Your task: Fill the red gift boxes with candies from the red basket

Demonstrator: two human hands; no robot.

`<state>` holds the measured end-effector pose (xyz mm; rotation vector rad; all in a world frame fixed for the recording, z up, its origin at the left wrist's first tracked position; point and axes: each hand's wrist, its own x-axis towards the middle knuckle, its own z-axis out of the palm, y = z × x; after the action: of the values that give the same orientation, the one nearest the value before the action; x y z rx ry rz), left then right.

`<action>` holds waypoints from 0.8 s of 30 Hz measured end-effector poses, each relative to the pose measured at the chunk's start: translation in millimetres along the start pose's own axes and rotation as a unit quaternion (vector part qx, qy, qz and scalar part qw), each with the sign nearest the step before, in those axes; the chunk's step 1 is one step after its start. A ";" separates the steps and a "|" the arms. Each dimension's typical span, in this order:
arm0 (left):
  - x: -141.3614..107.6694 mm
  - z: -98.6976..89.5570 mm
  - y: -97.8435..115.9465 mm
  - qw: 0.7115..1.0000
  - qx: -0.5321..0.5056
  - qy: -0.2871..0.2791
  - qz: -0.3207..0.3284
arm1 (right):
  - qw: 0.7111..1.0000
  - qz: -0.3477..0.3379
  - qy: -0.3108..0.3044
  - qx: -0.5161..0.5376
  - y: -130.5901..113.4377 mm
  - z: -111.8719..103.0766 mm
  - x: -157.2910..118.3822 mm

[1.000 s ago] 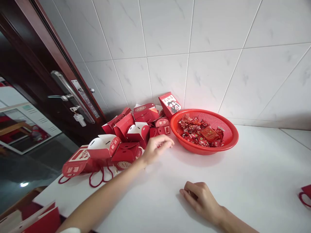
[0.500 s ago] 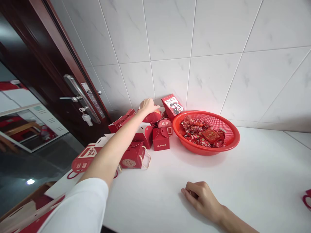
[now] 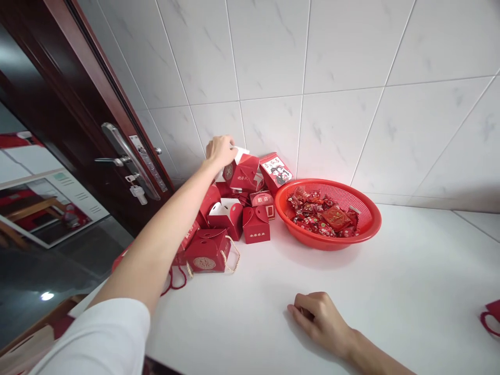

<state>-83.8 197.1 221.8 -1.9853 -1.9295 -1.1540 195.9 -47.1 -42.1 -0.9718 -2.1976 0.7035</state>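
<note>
My left hand (image 3: 221,151) reaches to the back of the table near the tiled wall. Its fingers grip the white top flap of a red gift box (image 3: 245,173), which is raised and tilted over a heap of other red boxes. Below it are an open box with a white inside (image 3: 226,214), a small closed box (image 3: 256,225) and a box with a rope handle (image 3: 207,252). Curled and closed, my right hand (image 3: 322,320) rests on the white table (image 3: 242,317); nothing shows in it.
A red plastic colander (image 3: 375,221) of wrapped candies (image 3: 332,216) stands right of the heap. Against the wall leans a box with a printed picture (image 3: 276,171). At the left is a dark wooden door (image 3: 74,78) with keys (image 3: 137,192) in its lock. A red item (image 3: 492,312) shows at the right edge.
My left hand has moved up and slightly left, raising the red gift box off the heap. The right hand stays curled on the table. The view has shifted slightly.
</note>
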 end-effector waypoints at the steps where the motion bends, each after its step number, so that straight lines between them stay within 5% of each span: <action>1: 1.5 -8.9 1.1 1.000 -0.004 0.020 0.000 | 1.000 0.011 0.003 0.011 -0.6 -0.4 0.3; 5: -5.6 -37.0 18.1 0.983 -0.173 0.056 -0.016 | 0.992 0.092 0.013 0.088 -1.3 -2.8 1.9; 9: -49.9 -44.4 39.6 0.950 -0.311 0.011 0.008 | 0.964 0.170 0.099 0.182 0.4 -14.3 6.8; 12: -107.6 -33.1 46.9 0.945 -0.306 -0.038 0.104 | 0.930 0.201 0.186 0.247 4.3 -33.3 11.3; 17: -202.2 4.6 47.0 0.912 -0.243 0.013 0.331 | 0.890 0.172 0.271 0.324 10.9 -66.3 12.5; 20: -233.0 20.4 46.5 0.899 -0.233 0.043 0.369 | 0.891 0.129 0.277 0.336 8.5 -75.8 9.6; 24: -246.3 18.4 45.6 0.902 -0.248 0.043 0.352 | 0.912 0.118 0.274 0.281 -2.8 -78.6 6.7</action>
<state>-5.9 5.1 79.8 -2.4835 -0.7493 -1.5384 247.6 -26.8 13.9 -0.9776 -1.2955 0.9651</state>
